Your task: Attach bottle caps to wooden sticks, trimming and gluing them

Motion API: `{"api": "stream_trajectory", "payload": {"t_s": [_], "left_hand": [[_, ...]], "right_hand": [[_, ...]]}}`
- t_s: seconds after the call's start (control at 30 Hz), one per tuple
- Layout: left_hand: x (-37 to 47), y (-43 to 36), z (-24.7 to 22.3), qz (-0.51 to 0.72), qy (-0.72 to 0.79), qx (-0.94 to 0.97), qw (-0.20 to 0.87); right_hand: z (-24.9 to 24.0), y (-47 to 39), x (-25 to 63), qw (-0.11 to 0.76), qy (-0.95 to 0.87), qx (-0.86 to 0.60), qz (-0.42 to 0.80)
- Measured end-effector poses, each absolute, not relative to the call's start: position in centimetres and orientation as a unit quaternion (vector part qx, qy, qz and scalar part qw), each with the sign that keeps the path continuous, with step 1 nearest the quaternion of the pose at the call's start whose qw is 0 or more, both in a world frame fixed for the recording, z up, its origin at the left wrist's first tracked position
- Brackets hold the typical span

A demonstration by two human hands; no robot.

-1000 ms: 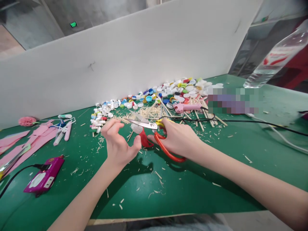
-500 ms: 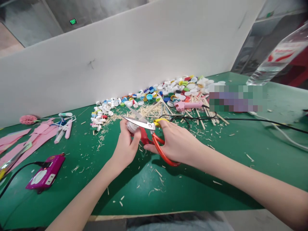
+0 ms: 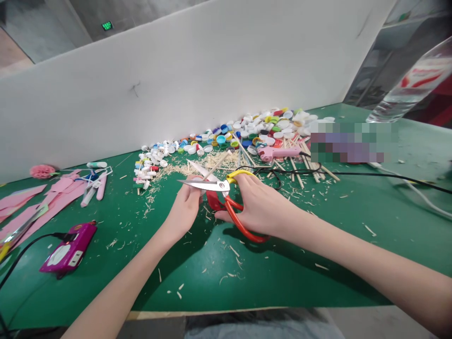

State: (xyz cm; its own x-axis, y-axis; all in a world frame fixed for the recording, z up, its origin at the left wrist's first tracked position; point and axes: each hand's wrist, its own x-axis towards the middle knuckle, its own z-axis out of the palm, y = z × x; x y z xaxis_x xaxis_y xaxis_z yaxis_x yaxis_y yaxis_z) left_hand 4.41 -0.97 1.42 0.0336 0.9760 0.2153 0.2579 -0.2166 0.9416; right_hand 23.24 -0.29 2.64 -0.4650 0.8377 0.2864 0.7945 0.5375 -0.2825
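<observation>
Presently, I record the right hand (image 3: 261, 202) gripping scissors (image 3: 222, 185), blades (image 3: 206, 185) apart. At its nine o'clock, the left hand (image 3: 181, 209) sits beside the blades; its grip I cannot tell.

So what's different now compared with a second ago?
The left hand, spread open before, has moved toward the scissors and closed on the pale round piece, now mostly hidden. The right hand still grips them, open; the pile of caps stayed put.
</observation>
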Motion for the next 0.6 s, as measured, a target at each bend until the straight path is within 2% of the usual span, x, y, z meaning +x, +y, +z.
{"api": "stream_trajectory", "payload": {"t_s": [0.2, 0.6], "left_hand": [[4.6, -1.1, 1.8, 0.477, 0.452, 0.545, 0.521], [3.6, -0.7, 1.5, 0.417, 0.401, 0.572, 0.582]], "right_hand": [[3.2, -0.4, 23.1, 0.167, -0.849, -0.499, 0.044], [3.4, -0.1, 23.5, 0.167, -0.858, -0.483, 0.047]]}}
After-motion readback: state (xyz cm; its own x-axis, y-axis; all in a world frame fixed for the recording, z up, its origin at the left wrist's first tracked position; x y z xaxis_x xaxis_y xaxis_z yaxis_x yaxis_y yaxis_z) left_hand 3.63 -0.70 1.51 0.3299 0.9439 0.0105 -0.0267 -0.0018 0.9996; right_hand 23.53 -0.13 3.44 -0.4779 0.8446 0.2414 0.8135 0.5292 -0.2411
